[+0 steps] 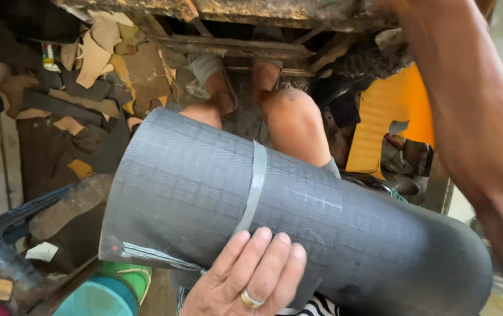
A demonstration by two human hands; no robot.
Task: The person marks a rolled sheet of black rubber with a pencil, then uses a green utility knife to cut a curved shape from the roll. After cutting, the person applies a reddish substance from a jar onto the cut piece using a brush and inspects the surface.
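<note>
We hold a big roll of dark grey rubber sheet (pixel 298 216) across our lap, lying from 9 o'clock down toward 4 o'clock in the view and filling the middle of it. Our left hand (pixel 251 275), a ring on one finger, lies flat on the near side of the roll at 6 o'clock — fingers spread and pressing, not clenched around anything. Our right forearm (pixel 474 117) rises along the 3 o'clock edge toward 1 o'clock; its hand is out of view, so we cannot tell what it grips. A pale grey strip (pixel 254 187) bands the roll near its middle. The sheet looks thick, ribbed and springy — we judge it fairly heavy, floppy if unrolled, yet grippy under the palm. The best hold seems to be by the band or under the roll's open end at 8 o'clock. Leather scraps (pixel 93 64) litter the floor at 10 o'clock, an orange cut sheet (pixel 380 117) stands at 2 o'clock, and a green tub (pixel 117 287) sits at 7 o'clock.
</note>
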